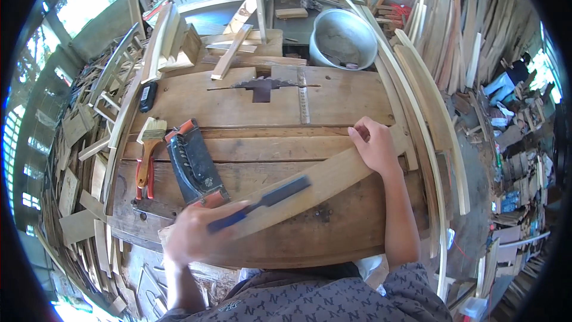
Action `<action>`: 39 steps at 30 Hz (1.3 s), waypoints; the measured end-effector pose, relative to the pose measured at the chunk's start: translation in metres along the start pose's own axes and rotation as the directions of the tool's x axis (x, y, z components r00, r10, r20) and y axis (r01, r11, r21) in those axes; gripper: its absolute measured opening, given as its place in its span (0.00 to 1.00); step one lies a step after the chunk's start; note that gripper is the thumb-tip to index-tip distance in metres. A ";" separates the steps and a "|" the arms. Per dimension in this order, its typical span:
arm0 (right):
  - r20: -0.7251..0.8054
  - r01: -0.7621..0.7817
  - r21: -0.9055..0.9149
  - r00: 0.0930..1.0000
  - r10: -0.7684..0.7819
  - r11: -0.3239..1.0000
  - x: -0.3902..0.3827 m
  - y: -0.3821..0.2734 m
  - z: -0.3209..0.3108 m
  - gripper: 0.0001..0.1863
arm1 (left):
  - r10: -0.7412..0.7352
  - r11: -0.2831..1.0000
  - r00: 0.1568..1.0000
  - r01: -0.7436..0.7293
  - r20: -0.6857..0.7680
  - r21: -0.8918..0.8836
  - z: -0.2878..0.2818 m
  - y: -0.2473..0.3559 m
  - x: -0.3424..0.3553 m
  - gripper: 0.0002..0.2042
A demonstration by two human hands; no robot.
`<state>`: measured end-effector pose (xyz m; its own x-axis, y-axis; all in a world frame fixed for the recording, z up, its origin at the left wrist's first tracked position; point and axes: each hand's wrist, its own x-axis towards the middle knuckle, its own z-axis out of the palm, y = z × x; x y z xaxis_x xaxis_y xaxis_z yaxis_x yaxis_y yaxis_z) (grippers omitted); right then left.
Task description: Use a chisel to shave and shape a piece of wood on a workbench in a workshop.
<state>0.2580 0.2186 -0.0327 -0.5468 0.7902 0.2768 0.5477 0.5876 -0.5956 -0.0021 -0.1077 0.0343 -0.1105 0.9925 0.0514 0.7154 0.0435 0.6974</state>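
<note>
A long pale wooden board (333,174) lies slantwise across the workbench in front of me. My left hand (199,232), smeared by motion, is at the board's near left end. Its fingers are around the blue handle of a flat-bladed chisel (280,194), whose dark blade points right along the board. My right hand (376,143) is closed over the board's right end, fingers curled at the upper edge. Left of the board lie a black curved tool with orange ends (193,158), a paintbrush (153,134) and red-handled pliers (150,185).
The worn workbench (351,98) has a cut-out and a groove. A small black device (148,96) rests at its left. A metal basin (344,39) stands at the far side. Long strips (435,101) edge the right; wood scraps (77,191) pile up left.
</note>
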 end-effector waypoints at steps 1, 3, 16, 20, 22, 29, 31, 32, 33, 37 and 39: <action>-0.011 0.014 0.026 1.000 -0.014 1.000 0.002 0.000 -0.001 0.12 | 0.012 1.000 1.000 -0.011 0.013 -0.005 0.011 0.013 0.006 0.22; -0.031 -0.002 0.017 1.000 0.002 1.000 0.000 0.002 -0.002 0.11 | -0.050 0.996 0.997 0.054 -0.052 0.077 0.041 0.031 0.017 0.22; -0.128 0.294 0.038 0.949 -0.287 0.955 -0.157 -0.074 -0.005 0.18 | 0.019 0.958 0.997 0.003 0.074 -0.285 0.103 0.073 0.028 0.31; -0.234 0.273 0.148 0.943 -0.235 0.950 -0.173 -0.083 0.021 0.23 | -0.006 0.937 0.975 0.084 0.223 -0.340 0.111 0.090 0.028 0.33; -0.300 0.286 0.142 0.925 -0.234 0.948 -0.169 -0.083 0.030 0.22 | 0.128 0.950 0.991 -0.113 0.033 -0.290 0.108 0.084 0.037 0.22; -0.286 0.277 0.408 0.944 -0.166 0.870 -0.171 -0.055 -0.005 0.26 | 0.191 0.845 0.965 -0.069 -0.179 0.531 0.090 0.042 0.058 0.45; -0.274 0.276 0.576 0.952 -0.137 0.769 -0.161 -0.048 -0.017 0.25 | 0.089 0.919 0.994 -0.057 -0.062 0.391 0.092 0.029 0.052 0.47; -0.252 0.288 0.604 0.954 -0.164 0.743 -0.155 -0.050 -0.017 0.25 | 0.111 0.924 0.991 -0.076 -0.075 0.374 0.092 0.021 0.053 0.50; -0.220 0.210 0.826 0.975 -0.044 0.524 -0.147 -0.053 -0.017 0.25 | 0.074 0.921 0.992 -0.028 -0.104 0.389 0.089 0.018 0.053 0.50; 0.090 -0.091 0.996 0.983 0.159 -0.002 -0.124 -0.038 -0.014 0.20 | 0.056 0.950 0.994 -0.023 -0.096 0.312 0.078 0.014 0.052 0.55; 0.132 -0.131 0.991 0.964 0.229 -0.021 -0.108 -0.035 -0.008 0.19 | 0.026 0.976 0.999 -0.016 -0.042 0.217 0.076 0.013 0.051 0.56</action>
<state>0.3032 0.1142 -0.0359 -0.4860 0.8734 0.0310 -0.5675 -0.2885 -0.7712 0.0537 -0.0480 -0.0086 -0.1207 0.9877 0.0993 0.8497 0.0511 0.5248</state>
